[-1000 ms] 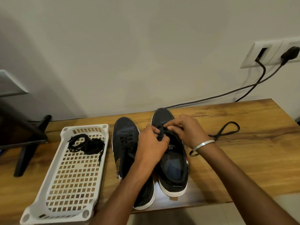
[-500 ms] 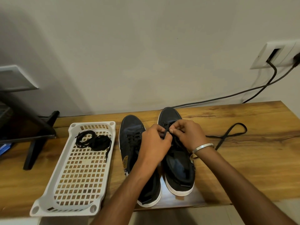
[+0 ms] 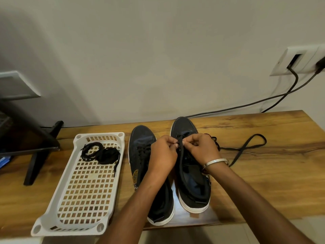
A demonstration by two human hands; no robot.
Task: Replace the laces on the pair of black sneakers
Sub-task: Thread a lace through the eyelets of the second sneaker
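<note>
Two black sneakers with white soles stand side by side on the wooden table point(image 3: 263, 173), toes toward the wall. The left sneaker point(image 3: 142, 155) has laces in it. Over the front eyelets of the right sneaker point(image 3: 191, 184), my left hand point(image 3: 162, 155) and my right hand point(image 3: 200, 148) both pinch a black lace point(image 3: 246, 147). That lace runs off to the right and loops on the table. A bundle of black laces point(image 3: 101, 153) lies at the far end of the white perforated tray point(image 3: 58, 205).
A black stand point(image 3: 40, 152) holds a dark screen at the left edge. Wall sockets point(image 3: 299, 59) at the upper right feed two black cables point(image 3: 246, 106) that run behind the table. The table's front edge lies just below the sneakers' heels.
My hands have shifted slightly toward the toe of the right sneaker and now meet over its front eyelets. The camera view has drifted, so everything sits further right.
</note>
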